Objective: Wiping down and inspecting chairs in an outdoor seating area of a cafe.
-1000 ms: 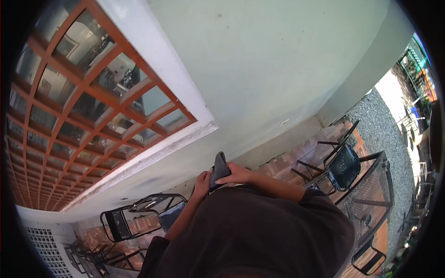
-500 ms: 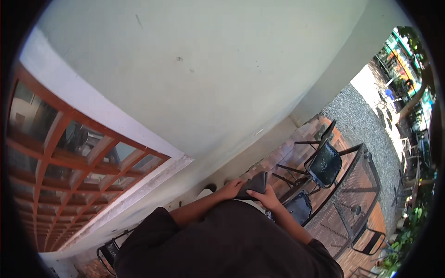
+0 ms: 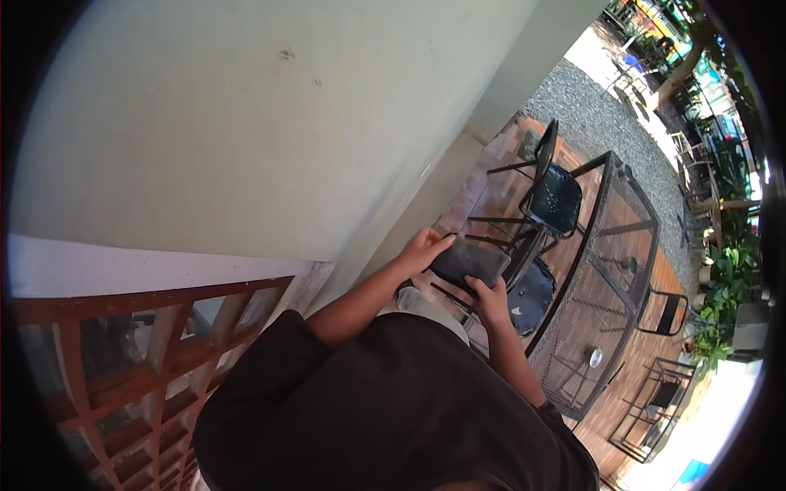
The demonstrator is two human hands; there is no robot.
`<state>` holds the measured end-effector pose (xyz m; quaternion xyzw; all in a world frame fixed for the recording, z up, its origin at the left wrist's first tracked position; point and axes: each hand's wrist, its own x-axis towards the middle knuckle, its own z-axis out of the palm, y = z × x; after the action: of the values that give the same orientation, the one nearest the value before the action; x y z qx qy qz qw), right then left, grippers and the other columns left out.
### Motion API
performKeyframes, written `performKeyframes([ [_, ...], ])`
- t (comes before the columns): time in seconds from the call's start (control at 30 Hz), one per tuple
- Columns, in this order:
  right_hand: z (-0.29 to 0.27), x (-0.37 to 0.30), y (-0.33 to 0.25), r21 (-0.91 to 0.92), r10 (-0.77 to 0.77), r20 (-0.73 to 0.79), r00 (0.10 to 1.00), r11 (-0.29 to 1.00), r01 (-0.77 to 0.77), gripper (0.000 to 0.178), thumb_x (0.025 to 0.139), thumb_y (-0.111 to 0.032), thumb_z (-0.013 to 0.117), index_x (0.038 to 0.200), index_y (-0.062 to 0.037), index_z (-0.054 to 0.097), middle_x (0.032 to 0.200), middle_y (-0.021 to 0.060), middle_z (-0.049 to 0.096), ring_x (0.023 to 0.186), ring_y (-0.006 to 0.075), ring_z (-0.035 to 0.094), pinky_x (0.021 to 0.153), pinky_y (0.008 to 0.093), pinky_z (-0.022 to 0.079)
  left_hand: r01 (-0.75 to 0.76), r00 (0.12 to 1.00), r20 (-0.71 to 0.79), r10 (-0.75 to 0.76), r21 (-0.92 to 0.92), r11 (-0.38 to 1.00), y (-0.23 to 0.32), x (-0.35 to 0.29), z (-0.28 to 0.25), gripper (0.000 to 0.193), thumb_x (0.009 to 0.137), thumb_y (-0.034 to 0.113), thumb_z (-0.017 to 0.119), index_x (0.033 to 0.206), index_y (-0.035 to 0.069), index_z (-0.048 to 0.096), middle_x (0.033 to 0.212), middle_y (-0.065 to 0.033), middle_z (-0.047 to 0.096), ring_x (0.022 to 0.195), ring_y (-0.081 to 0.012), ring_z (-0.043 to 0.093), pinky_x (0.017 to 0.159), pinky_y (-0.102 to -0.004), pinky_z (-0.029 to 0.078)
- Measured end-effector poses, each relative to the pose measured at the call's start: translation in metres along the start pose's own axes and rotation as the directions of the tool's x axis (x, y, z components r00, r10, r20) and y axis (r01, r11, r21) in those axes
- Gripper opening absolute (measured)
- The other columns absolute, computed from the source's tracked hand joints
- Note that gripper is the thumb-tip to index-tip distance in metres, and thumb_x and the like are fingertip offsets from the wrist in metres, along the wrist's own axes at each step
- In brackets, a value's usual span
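The person, in a dark shirt, stands with both forearms reaching forward. A dark grey cloth, apparently folded, is held out ahead of the body, between the hands. The left hand is clamped on its left end; the right hand grips its lower right edge, thumb on top. The hands are apart. Just beyond the cloth, to the right, is a black chair seat with pale marks; a second black chair stands further out. Right of both is a mesh table bearing a shiny round item. A pale wall rises to the left, above a brown lattice window. Gravel and green plants lie farthest.
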<state>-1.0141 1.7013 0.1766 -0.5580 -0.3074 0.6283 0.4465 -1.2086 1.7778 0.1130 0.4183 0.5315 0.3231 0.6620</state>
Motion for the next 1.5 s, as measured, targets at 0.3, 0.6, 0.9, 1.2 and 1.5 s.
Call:
performKeyframes([
  [0.3, 0.026, -0.007, 0.03, -0.203, -0.195, 0.127, 0.972, 0.955, 0.218, 0.039, 0.084, -0.002, 0.073, 0.118, -0.0016, 0.053, 0.106, 0.0072, 0.064, 0.097, 0.014, 0.064, 0.086, 0.0305, 0.053, -0.245, 0.933, 0.306, 0.192, 0.145, 0.959, 0.009, -0.039, 0.02, 0.064, 0.097, 0.039, 0.066, 0.139, -0.005, 0.047, 0.124, -0.0131, 0.063, 0.111, -0.0183, 0.06, 0.097, -0.0326, 0.049],
  [0.6, 0.013, -0.053, 0.078, -0.229, -0.123, -0.141, 0.982, 0.969, 0.088, 0.046, 0.09, -0.009, 0.075, 0.13, -0.0015, 0.054, 0.114, 0.0112, 0.065, 0.095, 0.0163, 0.066, 0.085, 0.0299, 0.053, 0.067, 0.927, 0.364, -0.093, 0.084, 0.994, -0.015, -0.049, 0.029, 0.053, 0.097, 0.047, 0.057, 0.115, -0.002, 0.067, 0.098, -0.0094, 0.07, 0.089, -0.0191, 0.064, 0.083, -0.0345, 0.051],
  [0.9, -0.013, -0.058, 0.135, -0.345, -0.287, -0.436, 0.853, 0.929, 0.136, 0.056, 0.096, -0.024, 0.07, 0.141, 0.0001, 0.045, 0.134, 0.0141, 0.056, 0.105, 0.0151, 0.06, 0.083, 0.0293, 0.051, 0.255, 0.865, 0.475, -0.163, -0.137, 0.957, -0.06, -0.055, 0.036, 0.04, 0.092, 0.025, 0.052, 0.123, 0.001, 0.057, 0.101, -0.0083, 0.063, 0.092, -0.016, 0.058, 0.085, -0.0306, 0.047],
  [1.2, -0.019, -0.092, 0.087, -0.018, 0.008, 0.032, 0.999, 1.0, -0.007, 0.018, 0.095, -0.009, 0.07, 0.11, -0.0019, 0.062, 0.097, 0.0005, 0.069, 0.086, 0.0071, 0.062, 0.078, 0.0234, 0.05, 0.035, 0.956, 0.295, -0.002, -0.107, 0.994, -0.045, -0.057, 0.004, 0.041, 0.093, 0.034, 0.07, 0.114, -0.001, 0.066, 0.108, -0.0102, 0.068, 0.099, -0.0163, 0.063, 0.088, -0.0311, 0.05],
  [1.5, -0.032, -0.08, 0.067, 0.123, 0.022, 0.147, 0.989, 0.992, -0.041, 0.027, 0.098, -0.018, 0.067, 0.117, -0.0013, 0.058, 0.103, 0.001, 0.065, 0.094, 0.0081, 0.06, 0.085, 0.0257, 0.049, -0.265, 0.959, 0.094, 0.268, -0.045, 0.963, -0.021, -0.064, 0.04, 0.031, 0.098, 0.03, 0.066, 0.095, 0.0, 0.069, 0.081, -0.0004, 0.067, 0.073, -0.0067, 0.058, 0.065, -0.0264, 0.048],
])
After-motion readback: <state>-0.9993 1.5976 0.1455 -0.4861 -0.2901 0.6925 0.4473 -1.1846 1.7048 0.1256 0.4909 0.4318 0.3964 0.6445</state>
